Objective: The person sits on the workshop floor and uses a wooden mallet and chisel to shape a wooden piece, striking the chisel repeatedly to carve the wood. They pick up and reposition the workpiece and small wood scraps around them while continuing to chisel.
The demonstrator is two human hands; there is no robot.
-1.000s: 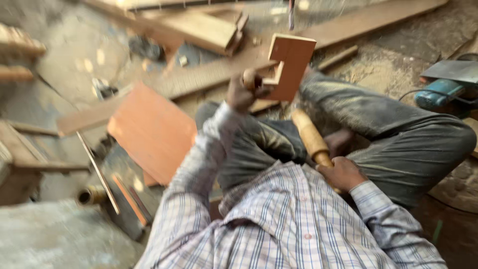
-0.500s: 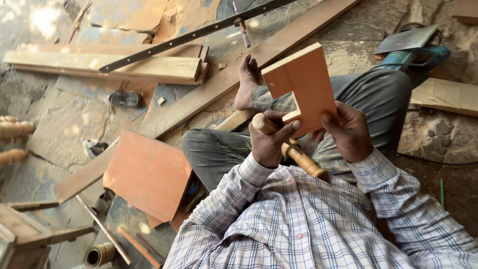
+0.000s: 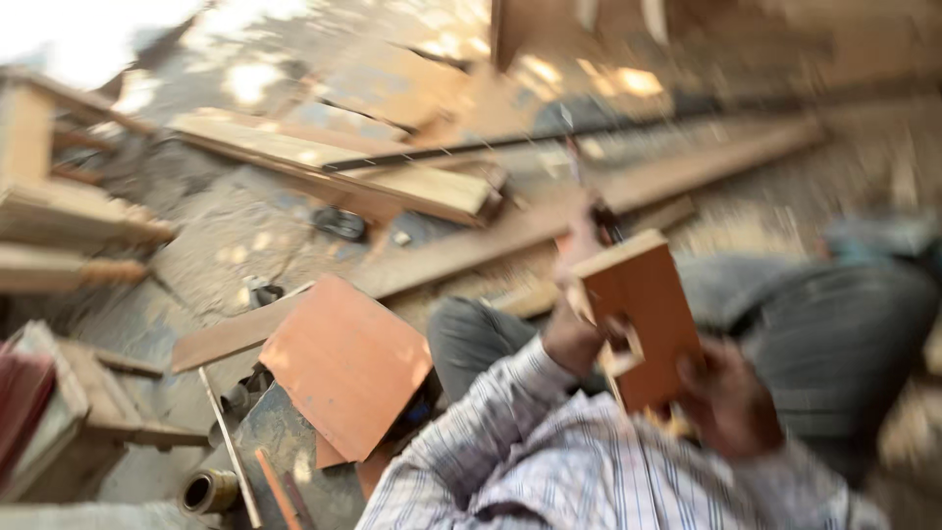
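Observation:
The view is motion-blurred. I sit on the floor with my grey-trousered legs point(image 3: 824, 334) stretched out. In front of my chest I hold a small orange-brown wooden board piece point(image 3: 643, 309) with a notch cut in its edge. My left hand point(image 3: 572, 339) grips its left edge near the notch. My right hand point(image 3: 728, 400) holds its lower right corner. A sliver of a pale wooden handle point(image 3: 669, 422) shows just below the board, and I cannot tell what holds it.
An orange laminate sheet point(image 3: 343, 363) lies by my left knee. A long plank point(image 3: 510, 236) crosses the floor, with stacked planks point(image 3: 334, 162) and a dark metal bar point(image 3: 510, 142) behind. Wooden frames point(image 3: 69, 226) stand at left, a metal pipe point(image 3: 206, 489) below them.
The camera has swung and the view has blurred. The board stays in both hands and sits a little lower against my chest; the wooden handle is now mostly hidden.

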